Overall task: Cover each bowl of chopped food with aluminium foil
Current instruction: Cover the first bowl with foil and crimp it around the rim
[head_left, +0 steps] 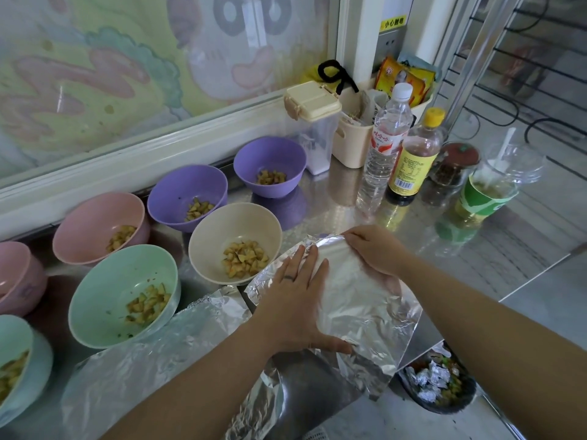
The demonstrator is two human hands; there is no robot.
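My left hand (295,300) presses flat on the shiny silver foil sheet (359,306). The fingers of my right hand (378,252) curl over its far edge. Next, I think, I tuck the sides down.

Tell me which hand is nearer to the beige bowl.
Left. The left hand lies flat on the foil sheet, just beside the beige bowl; the right hand grips its far edge, farther away.

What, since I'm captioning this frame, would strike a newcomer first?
At the front of the counter, the left hand lies flat on a foil sheet while the right hand curls over its far edge. To their left stand uncovered pastel bowls of chopped food, the cream bowl nearest the foil.
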